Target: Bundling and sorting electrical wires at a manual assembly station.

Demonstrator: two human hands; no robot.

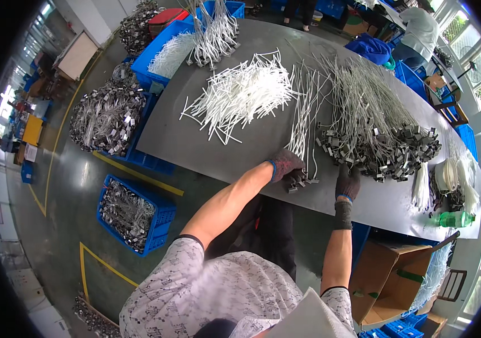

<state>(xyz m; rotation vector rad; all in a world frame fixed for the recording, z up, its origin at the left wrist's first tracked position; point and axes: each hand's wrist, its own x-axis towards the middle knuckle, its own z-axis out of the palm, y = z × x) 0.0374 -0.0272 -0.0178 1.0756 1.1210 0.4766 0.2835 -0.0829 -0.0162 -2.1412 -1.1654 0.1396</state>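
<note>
My left hand [286, 164], in a dark knitted glove, is closed around a bundle of thin wires [303, 121] near their dark clip-like ends. White sleeves cover parts of these wires, which lie away from me across the table. The dark end pieces [298, 183] show just below that hand. My right hand [347, 183], also gloved, is at the near left edge of a heap of dark metal-ended pieces [384, 152] with long pale wires. Its fingers look drawn together at the heap; whatever is between them is hidden.
A loose pile of white tubes [246, 93] lies left of the wires on the grey table [178, 135]. Blue crates [164, 217] of wired parts stand on the floor at left. A green bottle [457, 219] lies at the right edge, above a cardboard box [384, 276]. A person [421, 28] works at far right.
</note>
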